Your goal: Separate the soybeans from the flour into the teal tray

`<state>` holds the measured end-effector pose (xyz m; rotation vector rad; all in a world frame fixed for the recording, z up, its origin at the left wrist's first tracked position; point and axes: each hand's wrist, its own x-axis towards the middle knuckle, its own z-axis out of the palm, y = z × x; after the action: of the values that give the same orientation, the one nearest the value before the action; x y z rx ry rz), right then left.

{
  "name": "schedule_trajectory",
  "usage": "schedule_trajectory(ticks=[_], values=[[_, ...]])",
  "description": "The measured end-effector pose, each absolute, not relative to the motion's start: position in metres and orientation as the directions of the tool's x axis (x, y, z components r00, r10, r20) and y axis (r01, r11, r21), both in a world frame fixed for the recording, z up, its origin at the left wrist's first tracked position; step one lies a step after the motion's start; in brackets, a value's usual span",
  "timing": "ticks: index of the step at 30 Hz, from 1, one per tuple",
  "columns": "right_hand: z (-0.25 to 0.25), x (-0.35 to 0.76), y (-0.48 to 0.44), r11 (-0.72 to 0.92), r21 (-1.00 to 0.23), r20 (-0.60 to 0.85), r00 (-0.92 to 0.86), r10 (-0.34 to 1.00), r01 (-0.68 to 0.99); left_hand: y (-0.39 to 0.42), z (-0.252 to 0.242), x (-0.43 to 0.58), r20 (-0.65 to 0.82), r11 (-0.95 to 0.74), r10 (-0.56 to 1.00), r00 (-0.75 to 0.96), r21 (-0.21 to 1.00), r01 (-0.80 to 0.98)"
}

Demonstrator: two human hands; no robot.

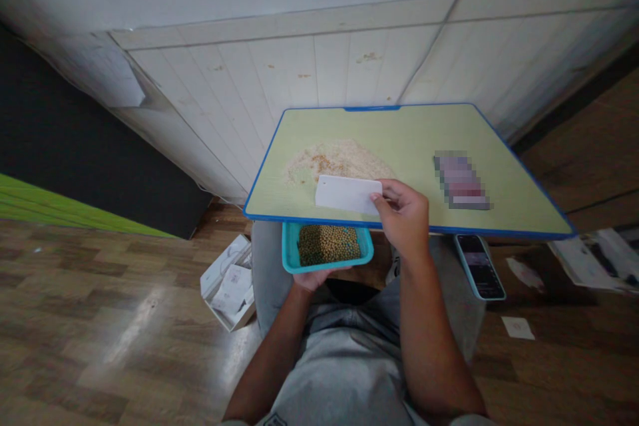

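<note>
My right hand (405,214) pinches one end of a flat white plastic scraper (347,194), which has a small hole near its far corner. The scraper stands tilted at the near side of a spread of pale grains (354,154) on the table top, and a few brown-orange beans (322,164) lie among them. Below the table's front edge, my left hand (315,278) supports a teal plastic basket (368,259) from underneath, its fingers mostly hidden. Round yellowish beans (332,244) cover the basket's bottom.
The small light-green table (429,126) has a blue rim and stands by the white wall (279,80). A blurred-out flat item (460,178) lies at its right. A phone (480,267) rests on my leg. An open white box (228,293) sits on the floor at left.
</note>
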<state>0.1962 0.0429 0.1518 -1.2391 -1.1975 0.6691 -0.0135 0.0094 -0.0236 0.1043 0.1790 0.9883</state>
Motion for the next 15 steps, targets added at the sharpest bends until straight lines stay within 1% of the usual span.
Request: schedule_trajectory(ticks=[5, 11, 15], values=[[0.1478, 0.1946, 0.0459, 0.267, -0.945, 0.314, 0.297, 0.902, 0.190, 0.0095, -0.0215, -0.0117, -0.113, 0.556, 0.831, 0.544, 0.184, -0.811], [0.1459, 0.1909, 0.0491, 0.244, -0.947, 0.298, 0.283, 0.912, 0.210, 0.0083, -0.0210, -0.0088, -0.187, 0.556, 0.829, 0.527, 0.172, -0.813], [0.1444, 0.1919, 0.0518, 0.260, -0.936, 0.327, 0.311, 0.893, 0.237, 0.0075, -0.0198, -0.0089, -0.216, 0.556, 0.826, 0.520, 0.162, -0.815]])
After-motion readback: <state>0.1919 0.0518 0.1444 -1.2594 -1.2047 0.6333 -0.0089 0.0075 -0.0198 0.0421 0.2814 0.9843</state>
